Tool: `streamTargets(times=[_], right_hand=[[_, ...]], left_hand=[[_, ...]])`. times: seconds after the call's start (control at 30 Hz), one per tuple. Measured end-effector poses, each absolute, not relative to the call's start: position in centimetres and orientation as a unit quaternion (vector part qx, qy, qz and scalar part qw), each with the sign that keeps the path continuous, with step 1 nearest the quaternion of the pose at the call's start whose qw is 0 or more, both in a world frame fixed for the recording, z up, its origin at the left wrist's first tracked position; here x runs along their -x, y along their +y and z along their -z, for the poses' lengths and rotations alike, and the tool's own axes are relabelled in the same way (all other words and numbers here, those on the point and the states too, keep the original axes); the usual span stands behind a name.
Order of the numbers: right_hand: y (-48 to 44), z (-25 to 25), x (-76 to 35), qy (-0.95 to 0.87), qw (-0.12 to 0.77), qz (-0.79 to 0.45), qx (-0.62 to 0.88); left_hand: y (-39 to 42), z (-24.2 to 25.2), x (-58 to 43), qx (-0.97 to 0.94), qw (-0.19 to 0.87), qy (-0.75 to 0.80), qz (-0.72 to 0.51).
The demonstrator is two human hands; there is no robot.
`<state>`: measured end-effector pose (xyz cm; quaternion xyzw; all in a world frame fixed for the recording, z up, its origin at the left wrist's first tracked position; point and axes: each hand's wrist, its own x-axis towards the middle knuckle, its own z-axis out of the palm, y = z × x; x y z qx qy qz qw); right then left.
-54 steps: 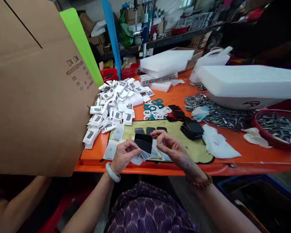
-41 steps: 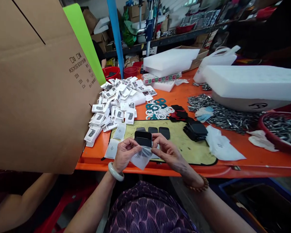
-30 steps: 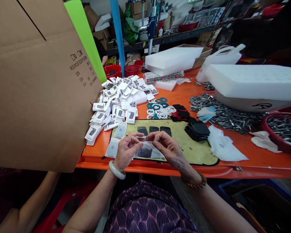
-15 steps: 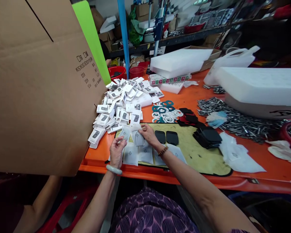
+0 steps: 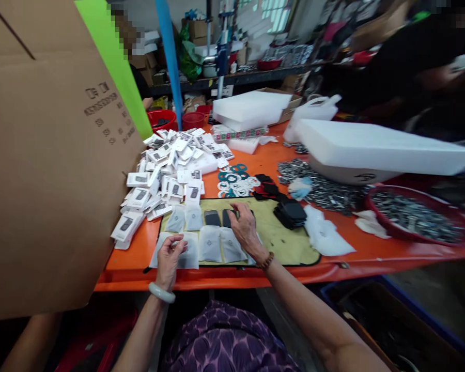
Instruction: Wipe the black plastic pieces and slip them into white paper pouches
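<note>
My left hand (image 5: 169,258) rests at the near left of a yellowish mat (image 5: 290,245), its fingers curled on the top edge of a small frosted bag (image 5: 189,257). More such bags (image 5: 210,243) lie in two rows on the mat. Further back, my right hand (image 5: 245,227) reaches over the mat with fingers stretched out. Its fingertips lie on the right one of two black pads (image 5: 212,218) lying side by side. A stack of black pads (image 5: 290,213) sits to its right.
A big cardboard box (image 5: 42,155) fills the left, with another person's arm (image 5: 34,341) below it. On the orange table are a heap of white packets (image 5: 166,170), teal rings (image 5: 234,181), white bags (image 5: 325,235), metal parts (image 5: 321,188), a red basin (image 5: 414,214) and foam slabs (image 5: 372,147).
Both hands slid a black pad into a frosted bag and laid it on the mat at the left. My right hand then moved right onto the black pads; my left drew back to the near bags.
</note>
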<state>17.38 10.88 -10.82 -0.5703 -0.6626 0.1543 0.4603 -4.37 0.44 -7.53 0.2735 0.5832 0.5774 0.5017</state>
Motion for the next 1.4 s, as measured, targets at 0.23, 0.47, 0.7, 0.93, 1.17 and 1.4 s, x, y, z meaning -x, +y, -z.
streamTargets(times=[0.23,0.47,0.7,0.93,1.17,1.4], right_hand=[[5.6,12.8,-35.9,-0.523,0.392,0.077,0.753],[4.8,16.4,-40.7,-0.488,0.342,0.061,0.801],[6.2,15.7,-41.1,-0.409,0.345,0.007,0.845],[1.7,10.4,-34.3,-0.491,0.487,0.077,0.719],[-2.2,7.7,-21.0,-0.624,0.530,-0.022,0.574],[0.3,6.8,-18.9,-0.616,0.523,-0.307,0.503]], left_hand=[[0.6,8.0,2.2,-0.295,0.536,0.570,-0.548],[0.3,7.7,-0.1,-0.330,0.554,0.564,-0.516],[0.3,7.4,-1.2,-0.344,0.566,0.558,-0.500],[0.0,6.9,-4.1,-0.358,0.633,0.518,-0.452],[-0.5,5.7,-8.1,-0.351,0.683,0.430,-0.475],[0.2,6.1,-4.6,-0.377,0.640,0.468,-0.479]])
